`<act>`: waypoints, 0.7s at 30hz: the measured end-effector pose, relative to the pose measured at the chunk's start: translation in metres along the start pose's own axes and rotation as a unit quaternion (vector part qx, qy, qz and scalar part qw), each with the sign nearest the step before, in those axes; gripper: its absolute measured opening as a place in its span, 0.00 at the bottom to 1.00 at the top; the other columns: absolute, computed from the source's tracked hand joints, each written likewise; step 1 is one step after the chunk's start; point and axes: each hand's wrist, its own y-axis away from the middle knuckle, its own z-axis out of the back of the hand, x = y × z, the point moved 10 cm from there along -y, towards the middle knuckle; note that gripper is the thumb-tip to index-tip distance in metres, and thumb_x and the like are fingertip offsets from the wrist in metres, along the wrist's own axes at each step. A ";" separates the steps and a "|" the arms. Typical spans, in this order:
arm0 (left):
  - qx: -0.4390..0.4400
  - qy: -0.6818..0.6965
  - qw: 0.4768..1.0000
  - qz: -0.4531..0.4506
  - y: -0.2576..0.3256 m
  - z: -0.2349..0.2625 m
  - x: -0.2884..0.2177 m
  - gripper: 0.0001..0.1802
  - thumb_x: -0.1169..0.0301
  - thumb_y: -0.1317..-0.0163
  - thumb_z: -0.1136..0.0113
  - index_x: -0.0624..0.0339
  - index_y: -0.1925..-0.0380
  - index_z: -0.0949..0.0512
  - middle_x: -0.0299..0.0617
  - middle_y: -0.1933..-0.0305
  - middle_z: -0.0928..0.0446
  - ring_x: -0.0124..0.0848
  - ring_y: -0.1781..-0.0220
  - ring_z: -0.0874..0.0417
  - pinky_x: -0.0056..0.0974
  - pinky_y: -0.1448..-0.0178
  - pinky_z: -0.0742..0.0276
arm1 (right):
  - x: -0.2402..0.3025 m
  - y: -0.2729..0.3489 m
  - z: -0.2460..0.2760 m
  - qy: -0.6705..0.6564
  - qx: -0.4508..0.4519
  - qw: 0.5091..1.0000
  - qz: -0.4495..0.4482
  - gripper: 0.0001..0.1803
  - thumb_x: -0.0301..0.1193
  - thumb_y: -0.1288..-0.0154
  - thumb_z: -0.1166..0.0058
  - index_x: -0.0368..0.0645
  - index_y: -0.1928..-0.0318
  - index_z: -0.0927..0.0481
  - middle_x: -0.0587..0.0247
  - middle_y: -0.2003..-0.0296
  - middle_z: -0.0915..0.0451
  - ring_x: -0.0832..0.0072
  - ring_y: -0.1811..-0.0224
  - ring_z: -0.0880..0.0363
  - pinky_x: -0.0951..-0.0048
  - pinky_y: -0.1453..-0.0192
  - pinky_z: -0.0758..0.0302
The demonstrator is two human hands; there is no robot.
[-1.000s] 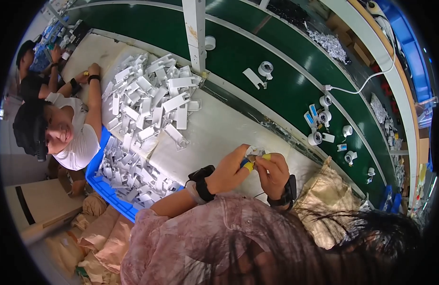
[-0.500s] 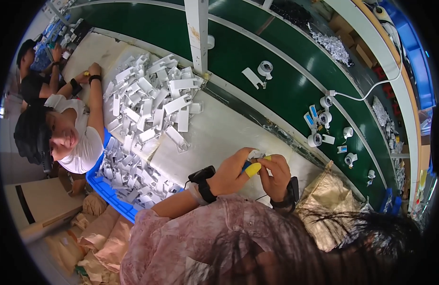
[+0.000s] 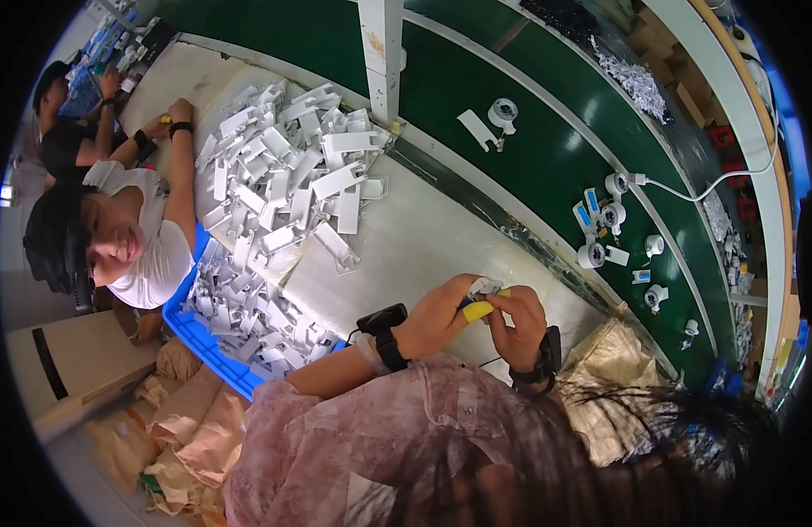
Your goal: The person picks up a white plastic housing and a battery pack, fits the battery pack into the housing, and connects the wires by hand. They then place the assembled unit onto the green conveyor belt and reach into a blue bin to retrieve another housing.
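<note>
The left hand [image 3: 436,316] and right hand [image 3: 517,321] meet on a yellow-tipped tool [image 3: 478,309] and a small white part [image 3: 485,286], each wrist banded in black, above a pink mottled sleeve [image 3: 371,422]. White plastic pieces [image 3: 287,189] heap on the pale worktop [image 3: 423,237] and fill a blue crate [image 3: 208,338]. The conveyor belt [image 3: 546,158] is dark green.

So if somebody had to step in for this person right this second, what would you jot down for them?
Left hand: holds a yellow-tipped tool against a small white part.
Right hand: pinches the same part from the other side.
Both hang above the white worktable.
Supply: pile of white plastic pieces on the table, more in the blue bin.
Done: cannot tell.
Left: the part in hand, plus the pile.
</note>
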 end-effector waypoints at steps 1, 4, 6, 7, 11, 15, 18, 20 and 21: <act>-0.003 -0.025 0.999 -0.026 0.000 0.001 -0.004 0.17 0.73 0.34 0.50 0.65 0.46 0.32 0.51 0.54 0.25 0.41 0.56 0.22 0.38 0.48 0.27 | 0.000 0.000 0.000 0.002 0.001 1.000 0.003 0.15 0.17 0.55 0.34 0.41 0.63 0.18 0.59 0.70 0.25 0.61 0.68 0.25 0.65 0.65 0.28; 0.035 -0.004 0.999 0.033 -0.002 -0.003 0.005 0.18 0.72 0.34 0.51 0.65 0.45 0.33 0.52 0.52 0.25 0.41 0.53 0.22 0.39 0.47 0.27 | -0.001 0.000 -0.001 0.008 0.009 1.000 0.005 0.15 0.17 0.56 0.34 0.40 0.64 0.18 0.59 0.70 0.26 0.61 0.68 0.25 0.65 0.65 0.28; 0.027 -0.006 0.999 0.022 -0.001 -0.002 0.001 0.18 0.73 0.34 0.50 0.65 0.45 0.33 0.52 0.53 0.24 0.40 0.53 0.22 0.39 0.47 0.27 | -0.004 -0.001 0.000 0.013 0.017 1.000 0.005 0.15 0.17 0.56 0.35 0.41 0.64 0.18 0.59 0.70 0.26 0.60 0.67 0.26 0.65 0.65 0.29; 0.019 -0.008 1.000 0.010 -0.002 0.000 -0.001 0.18 0.73 0.34 0.50 0.65 0.45 0.33 0.52 0.53 0.24 0.40 0.53 0.22 0.39 0.47 0.27 | -0.005 -0.001 -0.001 0.004 0.028 1.000 0.012 0.15 0.17 0.56 0.35 0.41 0.64 0.18 0.59 0.69 0.26 0.60 0.67 0.26 0.65 0.65 0.28; 0.024 0.012 0.999 0.028 0.000 -0.002 0.004 0.18 0.73 0.34 0.50 0.65 0.45 0.32 0.51 0.54 0.24 0.39 0.54 0.22 0.38 0.47 0.27 | -0.006 0.001 -0.004 -0.004 0.035 0.999 0.018 0.15 0.17 0.56 0.35 0.41 0.64 0.18 0.58 0.69 0.26 0.60 0.66 0.25 0.65 0.64 0.28; 0.044 0.043 0.994 0.089 0.003 -0.004 0.011 0.18 0.74 0.34 0.50 0.65 0.45 0.32 0.51 0.53 0.24 0.40 0.52 0.22 0.38 0.47 0.27 | -0.001 0.004 -0.006 0.012 0.029 0.999 -0.004 0.16 0.17 0.57 0.35 0.41 0.63 0.18 0.58 0.68 0.25 0.60 0.66 0.24 0.64 0.63 0.27; 0.048 0.023 0.995 0.087 0.003 -0.003 0.011 0.18 0.73 0.35 0.50 0.64 0.45 0.32 0.52 0.52 0.24 0.42 0.51 0.22 0.39 0.47 0.27 | 0.001 0.005 -0.006 0.022 0.026 0.999 -0.007 0.17 0.17 0.57 0.36 0.41 0.62 0.18 0.58 0.68 0.25 0.60 0.65 0.24 0.64 0.63 0.26; 0.040 -0.010 0.998 0.044 0.003 -0.001 0.004 0.18 0.73 0.35 0.51 0.64 0.44 0.32 0.52 0.52 0.25 0.44 0.51 0.22 0.39 0.47 0.27 | 0.005 0.004 -0.007 0.042 0.027 0.999 0.006 0.17 0.17 0.57 0.36 0.40 0.61 0.18 0.58 0.67 0.24 0.60 0.65 0.24 0.65 0.63 0.26; 0.037 -0.024 0.998 0.039 0.003 -0.001 0.005 0.19 0.73 0.35 0.51 0.64 0.45 0.31 0.53 0.52 0.25 0.46 0.51 0.22 0.40 0.46 0.27 | 0.005 0.005 -0.009 0.041 0.028 0.999 0.005 0.17 0.17 0.57 0.36 0.40 0.61 0.18 0.58 0.67 0.24 0.60 0.65 0.24 0.65 0.63 0.26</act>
